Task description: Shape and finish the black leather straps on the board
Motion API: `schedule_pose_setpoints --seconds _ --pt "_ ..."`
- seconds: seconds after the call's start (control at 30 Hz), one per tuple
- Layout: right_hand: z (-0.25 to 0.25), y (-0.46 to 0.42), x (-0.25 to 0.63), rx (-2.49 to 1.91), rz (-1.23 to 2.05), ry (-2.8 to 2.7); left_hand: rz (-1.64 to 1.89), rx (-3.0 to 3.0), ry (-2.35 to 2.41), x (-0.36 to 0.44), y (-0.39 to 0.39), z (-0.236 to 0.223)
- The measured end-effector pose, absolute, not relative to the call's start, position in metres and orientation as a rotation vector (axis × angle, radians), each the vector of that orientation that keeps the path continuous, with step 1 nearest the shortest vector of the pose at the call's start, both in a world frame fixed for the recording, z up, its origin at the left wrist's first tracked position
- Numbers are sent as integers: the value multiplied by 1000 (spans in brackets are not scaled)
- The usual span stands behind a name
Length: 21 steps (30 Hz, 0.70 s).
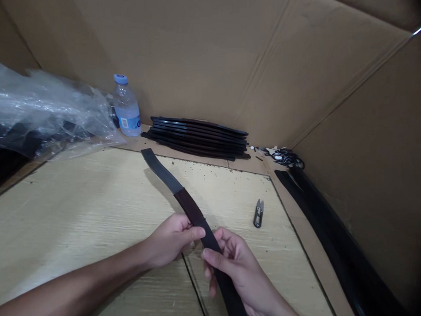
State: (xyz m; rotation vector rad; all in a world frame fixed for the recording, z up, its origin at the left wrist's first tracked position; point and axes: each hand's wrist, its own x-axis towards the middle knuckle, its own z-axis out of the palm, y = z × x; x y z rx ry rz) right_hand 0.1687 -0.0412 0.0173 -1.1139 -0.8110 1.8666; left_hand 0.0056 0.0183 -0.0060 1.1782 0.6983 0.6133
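Note:
A long dark strap (188, 205) runs slantwise from the middle of the table down to the bottom edge of the view. Its far part is grey, then comes a dark brown section, and the near part is black. My left hand (175, 239) pinches the strap from the left, thumb on top, just below the brown section. Closer to me, my right hand (236, 269) grips the black part from the right, with the thumb over it and the fingers beneath. A pair of thread snips (258, 214) lies on the table to the right of my hands.
Several dark strips (197, 137) are stacked at the back by the cardboard wall (186, 51). A water bottle (127, 106) and clear plastic bags (56, 109) stand left of them. Tangled scraps (283, 157) lie back right. Long black strips (325, 231) line the right edge.

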Motion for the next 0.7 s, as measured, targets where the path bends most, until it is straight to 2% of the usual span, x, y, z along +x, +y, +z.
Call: schedule_pose_setpoints --seconds 0.4,0.7 --pt "42 -48 169 -1098 1715 -868 707 1099 783 15 13 -5" --pt "33 -74 170 -1165 1672 -913 638 1074 648 23 -18 2"
